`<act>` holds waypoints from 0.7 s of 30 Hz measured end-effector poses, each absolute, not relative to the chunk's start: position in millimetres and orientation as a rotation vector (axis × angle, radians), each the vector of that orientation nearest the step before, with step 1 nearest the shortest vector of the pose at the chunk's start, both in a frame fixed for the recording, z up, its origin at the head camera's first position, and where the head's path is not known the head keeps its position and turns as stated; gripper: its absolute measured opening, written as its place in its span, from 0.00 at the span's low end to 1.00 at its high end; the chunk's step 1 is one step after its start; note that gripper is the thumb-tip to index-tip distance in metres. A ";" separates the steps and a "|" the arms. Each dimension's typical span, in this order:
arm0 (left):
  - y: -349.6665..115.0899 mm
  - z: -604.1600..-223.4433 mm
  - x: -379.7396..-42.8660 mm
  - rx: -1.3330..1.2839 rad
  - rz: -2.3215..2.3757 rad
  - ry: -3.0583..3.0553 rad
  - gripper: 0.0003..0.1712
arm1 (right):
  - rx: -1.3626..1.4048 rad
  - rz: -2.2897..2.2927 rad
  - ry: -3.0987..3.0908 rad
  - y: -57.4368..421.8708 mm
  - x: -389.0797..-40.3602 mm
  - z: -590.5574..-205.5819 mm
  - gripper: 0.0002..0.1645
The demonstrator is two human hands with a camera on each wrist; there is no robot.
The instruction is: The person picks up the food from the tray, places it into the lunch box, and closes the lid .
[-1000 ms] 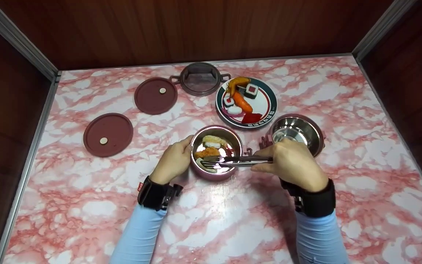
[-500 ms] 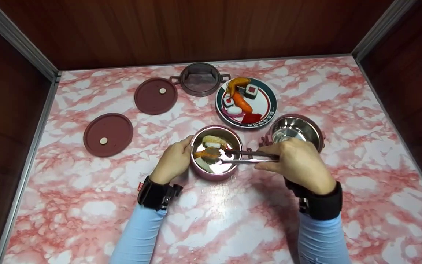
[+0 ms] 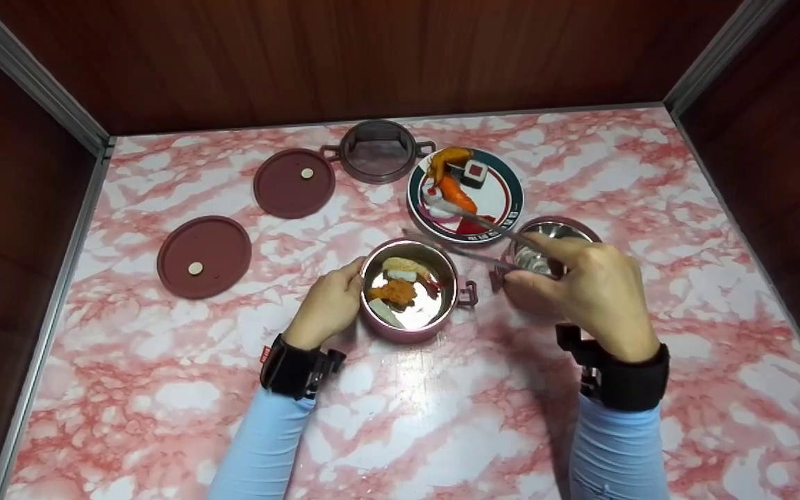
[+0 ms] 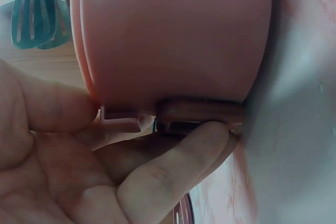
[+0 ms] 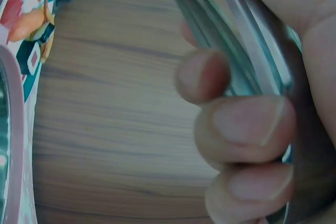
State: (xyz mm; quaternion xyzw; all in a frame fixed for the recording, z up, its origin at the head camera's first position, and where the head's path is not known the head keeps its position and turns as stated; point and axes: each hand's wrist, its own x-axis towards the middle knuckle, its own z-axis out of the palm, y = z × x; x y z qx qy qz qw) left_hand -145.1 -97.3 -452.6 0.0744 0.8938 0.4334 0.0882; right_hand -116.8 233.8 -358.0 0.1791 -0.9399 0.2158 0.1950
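Observation:
My left hand (image 3: 327,305) grips the side handle (image 4: 205,111) of a pink pot (image 3: 408,335), its thumb up near the rim in the left wrist view. Inside the steel-lined pot lie a brown breaded piece (image 3: 400,292), a pale yellow piece (image 3: 403,264) and a pale green slice. In my right hand (image 3: 594,292) are metal tongs (image 3: 473,255), fingers curled round them in the right wrist view. Their arms stand apart with nothing between them, one tip overlapping the plate (image 3: 502,184) in the head view. Slotted tong heads (image 4: 34,14) show in the left wrist view.
The plate bears sushi pieces (image 3: 475,173), an orange carrot-shaped piece (image 3: 457,194) and other toy-like food. A second pink steel-lined pot (image 3: 556,229) sits partly behind my right hand. Two maroon lids (image 3: 204,257) and a clear handled lid (image 3: 378,167) lie at left and back.
The tongs have spread open and risen out of the pot, swinging up toward the plate as my right hand moved slightly right. My left hand and the food in the pot stay put.

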 end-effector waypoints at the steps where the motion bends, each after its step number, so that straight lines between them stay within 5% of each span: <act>1: -97.5 -452.7 -145.0 0.218 1.291 2.657 0.25 | 0.499 0.595 -2.614 234.4 -117.9 -358.7 0.31; 21: -98.0 -452.5 -144.6 0.219 1.312 2.651 0.25 | 0.327 0.493 -2.650 244.2 -137.9 -378.8 0.32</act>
